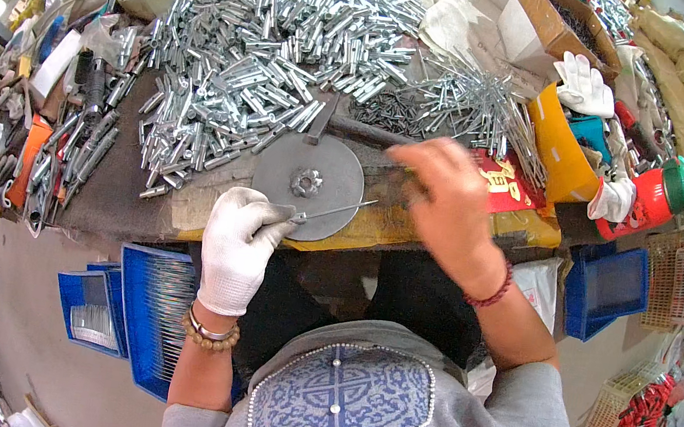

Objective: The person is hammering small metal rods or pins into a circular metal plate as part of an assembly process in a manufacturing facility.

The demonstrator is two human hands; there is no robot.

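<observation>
My left hand, in a white knit glove, pinches a short metal sleeve with a thin pointed rod sticking out to the right. This piece hangs over a round grey metal plate with a toothed ring at its middle. A hammer lies across the plate's far edge. My bare right hand is right of the plate, near the hammer handle's end; its fingers are smeared by motion, so a grip cannot be made out.
A large heap of metal sleeves covers the bench's far side. Small dark pins and long thin rods lie right of it. A yellow holder and red jar stand right. Blue baskets sit below left.
</observation>
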